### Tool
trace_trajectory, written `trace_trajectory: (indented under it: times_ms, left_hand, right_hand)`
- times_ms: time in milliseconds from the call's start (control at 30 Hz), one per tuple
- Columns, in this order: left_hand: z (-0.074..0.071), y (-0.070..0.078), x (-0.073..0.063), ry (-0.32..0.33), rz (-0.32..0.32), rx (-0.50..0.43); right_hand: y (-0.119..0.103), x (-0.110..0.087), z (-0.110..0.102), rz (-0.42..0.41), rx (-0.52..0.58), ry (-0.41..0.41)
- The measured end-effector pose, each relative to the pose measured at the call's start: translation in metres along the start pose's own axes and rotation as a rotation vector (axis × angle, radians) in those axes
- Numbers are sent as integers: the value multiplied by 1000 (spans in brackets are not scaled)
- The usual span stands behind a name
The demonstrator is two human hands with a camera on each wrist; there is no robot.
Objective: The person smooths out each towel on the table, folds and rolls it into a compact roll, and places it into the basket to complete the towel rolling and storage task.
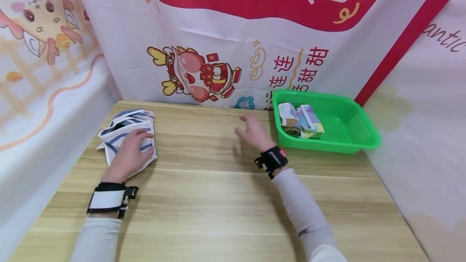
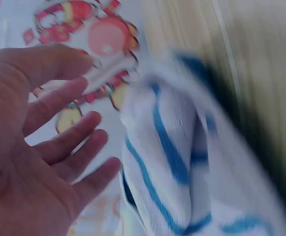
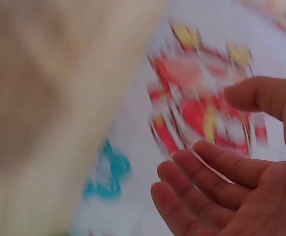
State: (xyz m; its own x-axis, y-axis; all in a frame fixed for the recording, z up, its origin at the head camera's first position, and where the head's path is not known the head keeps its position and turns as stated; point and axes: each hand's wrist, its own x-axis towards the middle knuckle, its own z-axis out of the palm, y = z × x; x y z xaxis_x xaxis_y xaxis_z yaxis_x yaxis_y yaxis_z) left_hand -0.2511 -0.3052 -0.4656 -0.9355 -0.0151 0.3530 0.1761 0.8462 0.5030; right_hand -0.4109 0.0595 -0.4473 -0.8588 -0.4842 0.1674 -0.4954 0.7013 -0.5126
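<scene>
A white towel with blue stripes [image 1: 123, 126] lies bunched at the table's back left, and my left hand [image 1: 132, 153] hovers close over it. In the left wrist view the fingers [image 2: 79, 142] are loosely spread beside the striped cloth [image 2: 165, 147], with nothing between them and the thumb. My right hand [image 1: 253, 132] is above the table left of the green basket, holding nothing. Its fingers [image 3: 207, 187] are relaxed and apart from the thumb in the right wrist view.
A green plastic basket [image 1: 324, 144] stands at the back right of the wooden table [image 1: 218, 205], with rolled patterned cloths [image 1: 309, 120] in its left end. Printed fabric walls [image 1: 204, 27] rise behind the table and on both sides.
</scene>
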Motion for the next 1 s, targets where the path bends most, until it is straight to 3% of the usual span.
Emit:
trace_trajectory:
  times_ms: [167,300,400,467,700,1000]
  left_hand:
    - [-12,-27,7,12,-102,104]
    - [-21,-45,8,-80,-207,123]
    - [-24,-52,8,-130,-218,96]
    - [-24,-52,7,-132,-193,84]
    - [-20,-31,11,-128,-47,17]
    - [-22,16,23,-221,13,-44]
  right_hand:
    - [-24,-6,48,-10,-38,-127]
    - [-41,-9,66,-16,-78,-182]
    - [-51,-9,72,-40,-95,-188]
    - [-57,-7,75,-60,-95,-184]
    - [-70,-4,84,-118,-79,-195]
    - [-81,-1,84,-255,52,-133]
